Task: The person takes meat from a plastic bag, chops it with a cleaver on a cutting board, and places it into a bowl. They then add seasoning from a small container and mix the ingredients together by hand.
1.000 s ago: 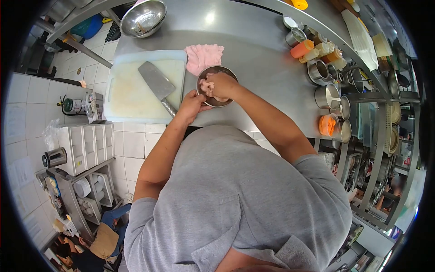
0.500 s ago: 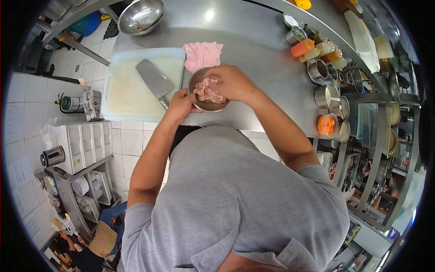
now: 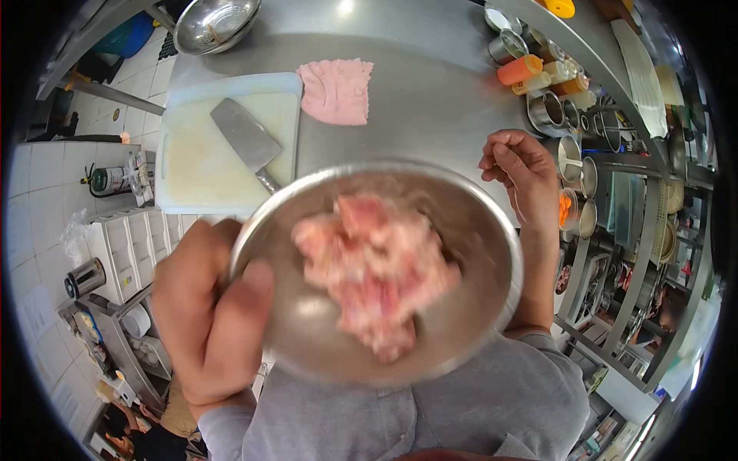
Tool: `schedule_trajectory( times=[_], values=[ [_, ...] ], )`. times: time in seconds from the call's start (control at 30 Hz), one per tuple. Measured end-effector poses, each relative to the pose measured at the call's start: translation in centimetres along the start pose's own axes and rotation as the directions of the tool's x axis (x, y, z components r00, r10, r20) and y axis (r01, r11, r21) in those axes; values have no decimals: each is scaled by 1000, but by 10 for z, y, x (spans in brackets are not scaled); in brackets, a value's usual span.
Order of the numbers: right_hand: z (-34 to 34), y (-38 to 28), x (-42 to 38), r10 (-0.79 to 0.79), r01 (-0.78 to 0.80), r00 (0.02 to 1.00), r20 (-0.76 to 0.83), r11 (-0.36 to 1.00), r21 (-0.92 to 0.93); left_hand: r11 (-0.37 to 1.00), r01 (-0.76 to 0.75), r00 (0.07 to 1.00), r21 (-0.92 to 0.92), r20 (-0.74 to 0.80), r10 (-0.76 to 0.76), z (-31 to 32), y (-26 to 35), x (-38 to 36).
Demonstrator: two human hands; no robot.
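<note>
Bowl of raw meat lifted close to the camera, clear above the bench.

The left hand [image 3: 207, 315] grips the steel bowl [image 3: 377, 269] by its near rim, thumb hooked inside, and pink meat pieces [image 3: 369, 269] sit heaped in it, blurred. Beyond the bowl, the right hand [image 3: 523, 173] hovers empty, fingers loosely curled, over the bench [image 3: 430, 100]. Farther behind the bowl lie a white cutting board [image 3: 207, 146] with a cleaver [image 3: 244, 142] on it and a pink cloth [image 3: 336, 91] just beside the board.
</note>
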State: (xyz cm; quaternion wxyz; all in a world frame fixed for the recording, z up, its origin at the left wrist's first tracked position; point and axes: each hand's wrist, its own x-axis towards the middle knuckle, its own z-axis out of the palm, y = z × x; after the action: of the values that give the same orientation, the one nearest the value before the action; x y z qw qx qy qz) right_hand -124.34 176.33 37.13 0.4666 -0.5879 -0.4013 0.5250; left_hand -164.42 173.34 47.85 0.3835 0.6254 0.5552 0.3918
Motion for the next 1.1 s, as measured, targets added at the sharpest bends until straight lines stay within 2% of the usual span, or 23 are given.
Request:
schedule_trajectory(
  times=[0.07,0.17,0.27,0.4,0.5,0.6,0.7,0.8,0.83,0.87,1.1],
  values=[
    [-5,6,-2,-16,16,1000,0,1000,-12,998,31,998,-50,-49,-33,-13,16,-24],
    [-6,8,-4,36,-36,999,5,999,-13,991,128,988,-25,-81,-129,-47,31,-58],
    [-2,5,-6,30,-30,999,30,1000,5,971,212,976,-109,-19,-216,-49,61,-53],
    [-1,6,-9,27,-26,998,52,1000,-9,947,314,941,74,-159,-300,-48,76,-57],
    [-1,8,-11,32,-31,998,51,999,-4,946,312,950,86,-54,-308,-50,79,-57],
    [-1,9,-13,43,-43,998,50,999,0,972,222,963,82,-175,-205,-48,76,-66],
    [-2,8,-14,46,-46,998,51,999,5,947,272,961,169,-91,-260,-53,82,-66],
    [-3,7,-16,40,-41,998,51,999,13,980,192,980,47,-54,-189,-52,75,-66],
    [-3,7,-17,37,-38,998,49,999,18,999,2,997,-53,82,2,-47,72,-50],
    [-4,7,-17,36,-37,998,50,999,21,969,-174,959,-175,194,207,-43,71,-39],
    [-3,4,-20,29,-30,998,62,999,12,945,-198,944,-261,210,256,-43,71,-31]
  ],
)
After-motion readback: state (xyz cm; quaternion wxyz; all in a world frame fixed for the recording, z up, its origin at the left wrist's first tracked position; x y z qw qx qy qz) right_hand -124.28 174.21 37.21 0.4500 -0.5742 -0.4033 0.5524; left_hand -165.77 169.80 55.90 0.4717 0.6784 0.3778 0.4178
